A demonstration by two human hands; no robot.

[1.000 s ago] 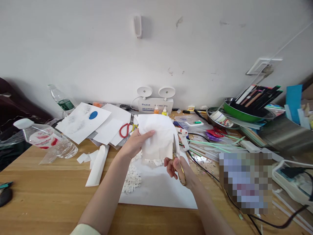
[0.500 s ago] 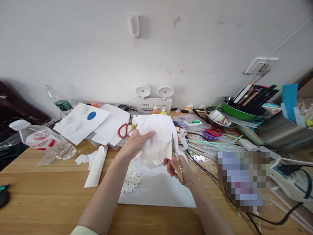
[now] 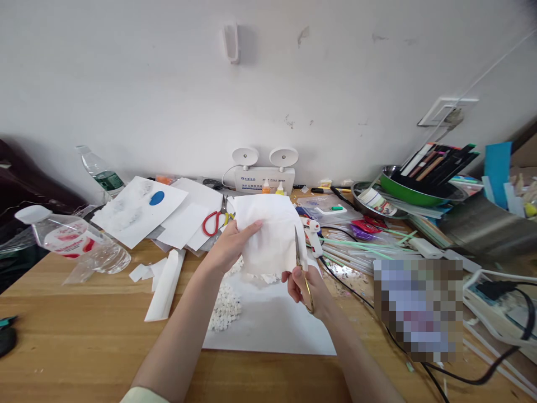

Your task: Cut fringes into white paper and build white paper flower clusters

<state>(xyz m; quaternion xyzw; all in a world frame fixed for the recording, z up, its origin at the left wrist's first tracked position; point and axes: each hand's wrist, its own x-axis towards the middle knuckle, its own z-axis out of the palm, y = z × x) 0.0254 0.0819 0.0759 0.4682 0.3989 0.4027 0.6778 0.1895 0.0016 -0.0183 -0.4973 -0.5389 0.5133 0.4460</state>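
A white sheet of paper (image 3: 271,243) is held up over the table, with my left hand (image 3: 235,240) closed on its left edge, thumb flat on the front. My right hand (image 3: 308,288) grips gold-handled scissors (image 3: 309,296), whose blades point away from me and lie along the paper's right side. A narrow strip of the paper hangs to the right of the blades. Below, a larger white sheet (image 3: 272,324) lies on the wooden table, bearing a heap of small white pieces (image 3: 225,310) that the held paper partly hides.
To the left are a plastic bottle (image 3: 78,240), a folded white paper strip (image 3: 165,288) and red-handled scissors (image 3: 212,223). On the right lie a glue gun (image 3: 312,236), straws (image 3: 352,249), a black cable (image 3: 356,299) and a green bowl of markers (image 3: 413,190).
The held paper has shifted very slightly, its top edge a little higher. Both hands keep nearly the same place and grip.
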